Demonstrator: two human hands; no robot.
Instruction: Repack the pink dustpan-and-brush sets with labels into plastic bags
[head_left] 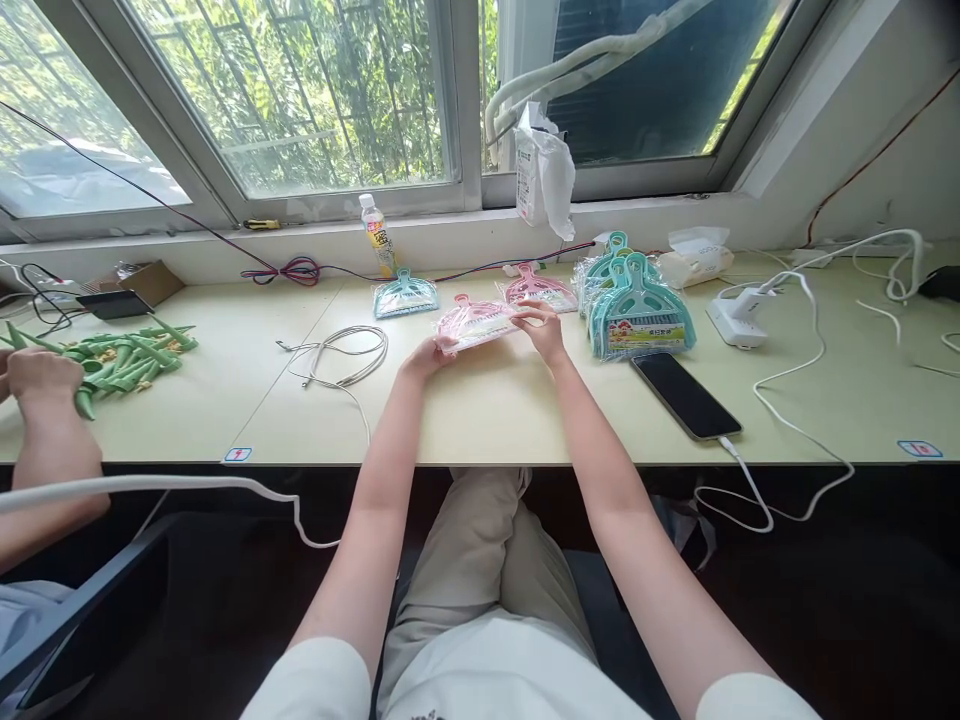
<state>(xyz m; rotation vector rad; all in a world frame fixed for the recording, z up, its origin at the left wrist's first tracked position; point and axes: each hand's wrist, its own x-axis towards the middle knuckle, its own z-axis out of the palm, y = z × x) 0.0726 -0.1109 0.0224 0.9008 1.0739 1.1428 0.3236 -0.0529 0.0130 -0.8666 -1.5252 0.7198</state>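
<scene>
A pink mini dustpan-and-brush set [474,322] in clear plastic wrap is between my hands, just over the table. My left hand [429,358] is closed on its lower left corner, and my right hand [541,328] pinches the wrap at its right end. Right behind it lies a second pink wrapped set [541,292], partly hidden by my right fingers. A single teal wrapped set [405,295] lies behind and to the left. On the right, several teal sets [642,308] stand in a stack, the front one showing a printed label.
Right of my arms lies a black phone [686,396] on a charging cable, near a white power strip [739,320] and a tissue pack [696,257]. A coiled cable [345,355] lies left. Further left, another person's hand [45,378] is by green pods [135,360]. A bottle [377,235] stands behind.
</scene>
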